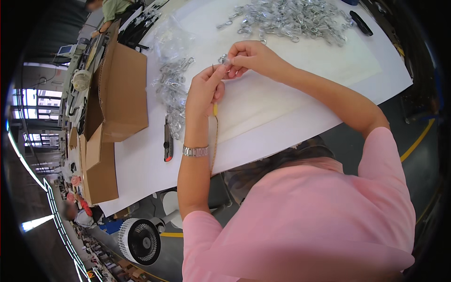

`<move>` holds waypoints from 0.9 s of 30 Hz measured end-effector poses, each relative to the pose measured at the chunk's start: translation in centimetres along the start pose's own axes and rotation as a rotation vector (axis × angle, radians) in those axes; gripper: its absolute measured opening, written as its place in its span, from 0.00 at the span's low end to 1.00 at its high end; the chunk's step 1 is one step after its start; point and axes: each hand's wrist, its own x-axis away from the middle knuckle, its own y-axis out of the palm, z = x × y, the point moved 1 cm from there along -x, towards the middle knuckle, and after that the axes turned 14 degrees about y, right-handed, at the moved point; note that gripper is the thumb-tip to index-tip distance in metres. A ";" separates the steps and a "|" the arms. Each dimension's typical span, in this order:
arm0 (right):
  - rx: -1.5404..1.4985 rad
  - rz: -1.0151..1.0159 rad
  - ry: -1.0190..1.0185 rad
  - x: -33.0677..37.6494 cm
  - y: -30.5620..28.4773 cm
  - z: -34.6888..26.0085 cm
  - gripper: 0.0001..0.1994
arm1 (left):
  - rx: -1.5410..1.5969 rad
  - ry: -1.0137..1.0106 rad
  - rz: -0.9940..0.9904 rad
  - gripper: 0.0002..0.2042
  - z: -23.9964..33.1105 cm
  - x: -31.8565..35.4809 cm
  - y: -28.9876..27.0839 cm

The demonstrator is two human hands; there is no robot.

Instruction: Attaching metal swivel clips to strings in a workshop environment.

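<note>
- Seen from above: two bare hands meeting over a white table [291, 117], forearms coming up from a pink shirt at the lower edge.
- Left hand [204, 89], fingers curled, thumb and forefinger pinching toward a small clear plastic bag [223, 59] with a bit of metal inside; silver link watch [195, 151] on the wrist.
- Right hand [253, 56], fingertips closed on the same small bag from the other side, the two hands touching there.
- Held above the table's middle, between both hands: that tiny glossy bag.
- Heap of shiny silver metal clips [291, 19], tangled, at the far edge of the table, well apart from the hands.
- Row of filled clear bags [173, 84], crinkled and reflective, running down just left of the left hand.
- Utility knife [167, 141], dark with orange, lying flat near the left wrist.
- Open brown cardboard boxes [117, 94], plain matte, flaps raised, at the table's left side; printing not discernible.
- Black marker-like object [361, 23] at the far right.
- White round fan [139, 240] on the floor below the table.
</note>
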 end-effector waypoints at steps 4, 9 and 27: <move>0.071 -0.042 0.024 -0.2 0.1 -0.7 0.10 | 0.177 0.152 0.152 0.10 -0.1 -0.2 -1.6; 0.182 -0.040 0.104 0.7 0.0 -1.7 0.11 | -0.162 0.265 0.050 0.07 2.0 0.6 0.5; 0.290 -0.255 0.387 1.8 -1.3 -3.4 0.15 | -0.072 0.278 0.009 0.16 1.5 0.7 1.0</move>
